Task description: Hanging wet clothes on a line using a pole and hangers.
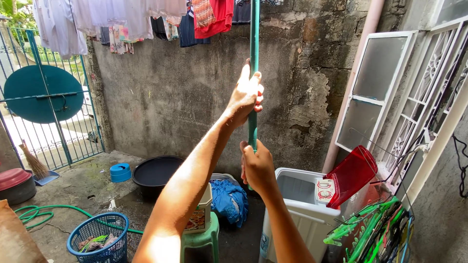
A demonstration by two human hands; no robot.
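Green pole held upright, centre of view, before rough concrete wall. Pole slim, smooth, teal-green, top running out of frame among hung laundry. Left hand wrapped closed around pole, higher up. Right hand clasped closed around pole, lower down. Lower end hidden behind right hand. White washing machine seen just below, red lid raised.

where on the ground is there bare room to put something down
Bare wet concrete between the blue basket, green hose and black basin. It is crowded around the green stool, blue cloth pile, washing machine and hangers. Both hands grip the green pole.
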